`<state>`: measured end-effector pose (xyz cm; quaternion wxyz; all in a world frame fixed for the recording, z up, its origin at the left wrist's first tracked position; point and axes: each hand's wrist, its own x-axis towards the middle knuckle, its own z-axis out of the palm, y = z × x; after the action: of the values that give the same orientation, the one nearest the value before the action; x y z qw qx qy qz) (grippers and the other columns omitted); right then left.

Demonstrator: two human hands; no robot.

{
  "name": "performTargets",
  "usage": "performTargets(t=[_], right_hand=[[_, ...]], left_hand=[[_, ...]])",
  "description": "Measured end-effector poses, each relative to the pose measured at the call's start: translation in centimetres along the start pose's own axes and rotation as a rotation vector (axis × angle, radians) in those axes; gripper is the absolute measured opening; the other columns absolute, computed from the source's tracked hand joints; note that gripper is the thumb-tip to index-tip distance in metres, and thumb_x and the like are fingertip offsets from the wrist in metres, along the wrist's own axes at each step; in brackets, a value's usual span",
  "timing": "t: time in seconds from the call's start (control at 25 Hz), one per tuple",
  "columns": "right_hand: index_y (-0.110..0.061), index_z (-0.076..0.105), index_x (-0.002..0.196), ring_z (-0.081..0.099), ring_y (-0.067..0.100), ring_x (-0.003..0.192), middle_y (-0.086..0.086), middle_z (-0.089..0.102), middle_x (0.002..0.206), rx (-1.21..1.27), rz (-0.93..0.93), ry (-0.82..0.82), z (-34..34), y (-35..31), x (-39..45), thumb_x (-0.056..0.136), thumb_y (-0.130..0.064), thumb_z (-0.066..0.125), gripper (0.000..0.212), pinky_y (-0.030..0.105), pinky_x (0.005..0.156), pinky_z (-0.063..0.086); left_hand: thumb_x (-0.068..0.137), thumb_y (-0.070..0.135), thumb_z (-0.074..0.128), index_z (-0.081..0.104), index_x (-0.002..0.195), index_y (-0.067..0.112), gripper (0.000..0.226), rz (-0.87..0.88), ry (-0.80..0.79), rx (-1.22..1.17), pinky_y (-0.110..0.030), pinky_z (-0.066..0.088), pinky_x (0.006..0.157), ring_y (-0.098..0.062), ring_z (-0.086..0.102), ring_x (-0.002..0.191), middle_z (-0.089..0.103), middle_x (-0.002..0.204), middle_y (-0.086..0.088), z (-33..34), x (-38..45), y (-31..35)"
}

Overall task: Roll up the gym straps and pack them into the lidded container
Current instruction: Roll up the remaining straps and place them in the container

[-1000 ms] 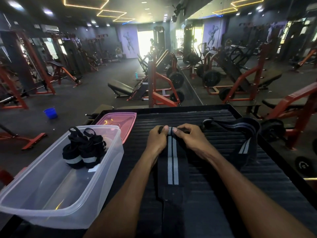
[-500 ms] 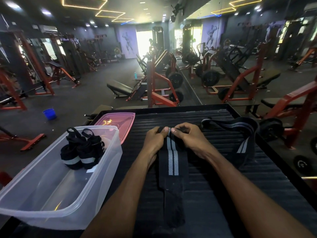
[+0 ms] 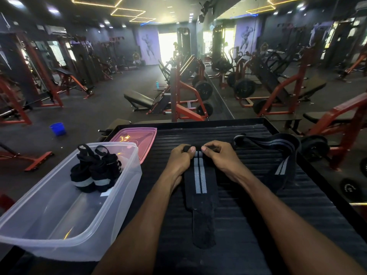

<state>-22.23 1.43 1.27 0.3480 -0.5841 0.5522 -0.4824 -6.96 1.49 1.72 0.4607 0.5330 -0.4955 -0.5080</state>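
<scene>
While both hands (image 3: 200, 157) grip one strap (image 3: 199, 181), two rolled straps (image 3: 95, 171) fill container (image 3: 111, 219).

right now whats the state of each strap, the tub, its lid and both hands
strap under the hands: flat on the black mat, far end partly rolled
left hand: grips the roll
right hand: grips the roll
loose strap: unrolled, lying to the right
rolled straps: two, inside the container
container: open
pink lid: off, lying behind the container
</scene>
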Motion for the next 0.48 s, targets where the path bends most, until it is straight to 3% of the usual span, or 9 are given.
performTargets(t=[0.12,0.28,0.48], right_hand=[[-0.027,0.075,0.09,0.068,0.017,0.094,-0.003,0.074,0.095,-0.025,-0.056,0.041,-0.15,0.04,-0.08,0.086,-0.014,0.076,0.014,0.037,0.091,0.054],[-0.03,0.073,0.085,0.067,0.018,0.087,-0.001,0.073,0.092,-0.036,-0.088,0.04,-0.25,-0.07,-0.08,0.081,-0.008,0.079,0.023,0.041,0.087,0.057],[-0.019,0.07,0.097,0.068,0.012,0.087,-0.002,0.073,0.094,0.146,0.131,-0.064,-0.21,-0.64,-0.63,0.09,-0.03,0.074,0.013,0.021,0.064,0.052]], left_hand=[[0.097,0.016,0.063,0.069,0.111,0.007,0.018,-0.057,-0.034,-0.098,-0.048,0.055,0.097,-0.031,0.072,0.103,0.076,0.104,-0.014,0.26,-0.11,0.13],[0.096,0.029,0.066,0.071,0.108,0.003,0.029,-0.101,-0.069,-0.161,-0.045,0.058,0.092,-0.029,0.075,0.095,0.078,0.098,-0.015,0.33,-0.1,0.07],[0.094,0.013,0.066,0.072,0.1,0.013,0.008,-0.034,0.001,-0.163,-0.05,0.056,0.096,-0.028,0.072,0.1,0.077,0.1,-0.012,0.0,0.31,-0.33]])
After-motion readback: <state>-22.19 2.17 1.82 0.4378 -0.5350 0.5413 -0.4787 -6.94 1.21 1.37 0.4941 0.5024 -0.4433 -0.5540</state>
